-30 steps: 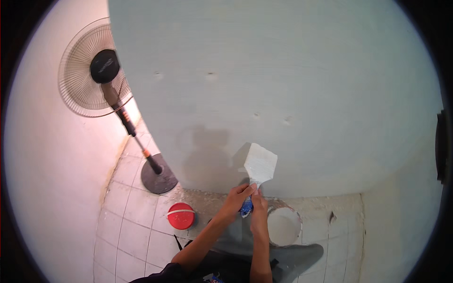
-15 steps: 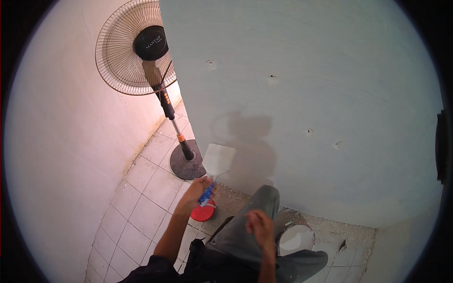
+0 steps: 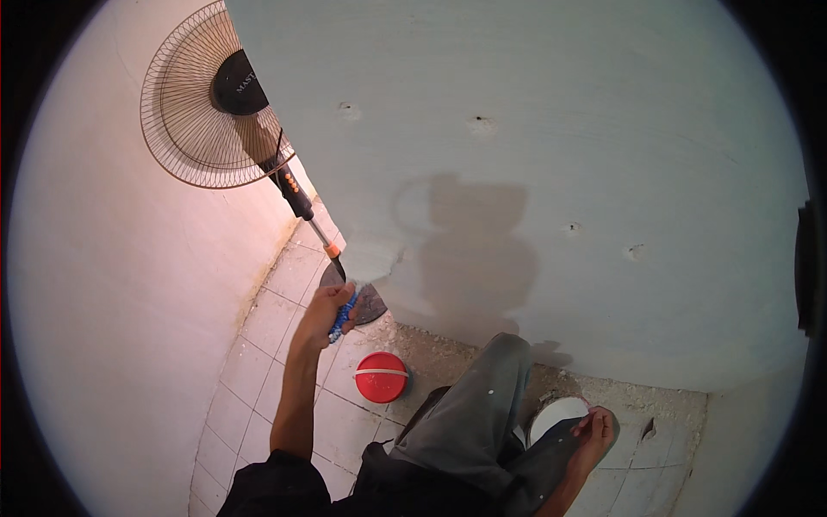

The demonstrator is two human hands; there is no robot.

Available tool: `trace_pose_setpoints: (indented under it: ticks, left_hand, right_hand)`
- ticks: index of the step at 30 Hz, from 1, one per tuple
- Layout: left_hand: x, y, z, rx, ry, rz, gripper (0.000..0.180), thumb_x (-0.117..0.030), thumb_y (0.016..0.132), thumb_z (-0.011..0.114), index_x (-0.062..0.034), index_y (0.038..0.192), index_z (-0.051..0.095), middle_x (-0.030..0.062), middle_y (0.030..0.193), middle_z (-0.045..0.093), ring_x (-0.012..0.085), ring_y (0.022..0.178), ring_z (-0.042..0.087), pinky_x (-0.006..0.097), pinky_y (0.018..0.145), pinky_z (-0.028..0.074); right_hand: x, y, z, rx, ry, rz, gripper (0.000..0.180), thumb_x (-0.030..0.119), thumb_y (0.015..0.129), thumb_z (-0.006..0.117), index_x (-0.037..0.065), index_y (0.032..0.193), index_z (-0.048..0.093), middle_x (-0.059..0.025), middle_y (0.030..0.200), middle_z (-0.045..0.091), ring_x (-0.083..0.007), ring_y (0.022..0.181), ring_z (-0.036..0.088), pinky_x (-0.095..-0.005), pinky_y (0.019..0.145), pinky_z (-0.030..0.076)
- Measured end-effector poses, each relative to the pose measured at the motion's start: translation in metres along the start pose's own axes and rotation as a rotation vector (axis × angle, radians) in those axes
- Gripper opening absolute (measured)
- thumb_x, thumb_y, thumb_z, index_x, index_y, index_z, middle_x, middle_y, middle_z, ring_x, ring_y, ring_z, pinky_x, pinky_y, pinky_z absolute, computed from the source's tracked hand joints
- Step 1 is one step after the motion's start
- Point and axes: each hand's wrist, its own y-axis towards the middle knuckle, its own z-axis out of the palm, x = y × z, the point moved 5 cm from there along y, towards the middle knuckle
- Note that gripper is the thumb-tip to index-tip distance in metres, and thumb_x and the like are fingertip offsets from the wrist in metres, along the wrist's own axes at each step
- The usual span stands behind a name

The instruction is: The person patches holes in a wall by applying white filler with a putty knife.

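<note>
The left hand (image 3: pixel 326 312) has swung the putty knife (image 3: pixel 362 274) leftward to the wall's (image 3: pixel 551 129) edge, fingers wrapped round its blue handle, blade flat for spreading. The right hand (image 3: pixel 594 435) has dropped to the white bucket (image 3: pixel 551 415) rim, fingers curled there.

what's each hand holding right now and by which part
The left hand grips a putty knife by its blue handle, the wide blade lying against the wall. The right hand rests at the white bucket; a hold there cannot be told.
</note>
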Motion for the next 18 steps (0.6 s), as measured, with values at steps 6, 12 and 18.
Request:
trace_pose_setpoints:
  ticks: [6,12,18]
  left_hand:
    - [-0.081,-0.034,0.012,0.015,0.081,0.16,0.032,-0.029,0.1,0.048,-0.0021,0.086,0.057,0.0022,0.058,0.05,0.0072,0.039,0.04,0.021,0.036,0.032]
    - [-0.156,-0.067,0.016,0.01,0.143,0.405,0.031,-0.028,0.101,0.044,-0.0002,0.091,0.056,0.0028,0.058,0.05,0.0065,0.037,0.037,0.02,0.035,0.03]
    - [-0.196,-0.088,0.024,0.073,0.042,0.55,0.031,-0.027,0.1,0.045,-0.0003,0.088,0.055,0.0032,0.058,0.05,0.0059,0.037,0.038,0.019,0.035,0.031]
  right_hand:
    - [0.001,-0.006,0.027,0.078,0.0,0.026,0.022,0.022,0.098,0.05,0.004,0.087,0.058,-0.0019,0.065,0.05,-0.0091,0.055,0.046,-0.0237,0.052,0.04]
    - [-0.009,0.003,0.056,0.199,0.031,0.046,0.021,0.02,0.097,0.051,0.004,0.088,0.059,-0.0023,0.065,0.051,-0.0098,0.055,0.047,-0.0242,0.053,0.041]
    - [-0.027,0.01,0.069,0.311,0.049,0.103,0.021,0.02,0.096,0.052,0.003,0.088,0.061,-0.0027,0.066,0.053,-0.0106,0.055,0.048,-0.0252,0.053,0.042]
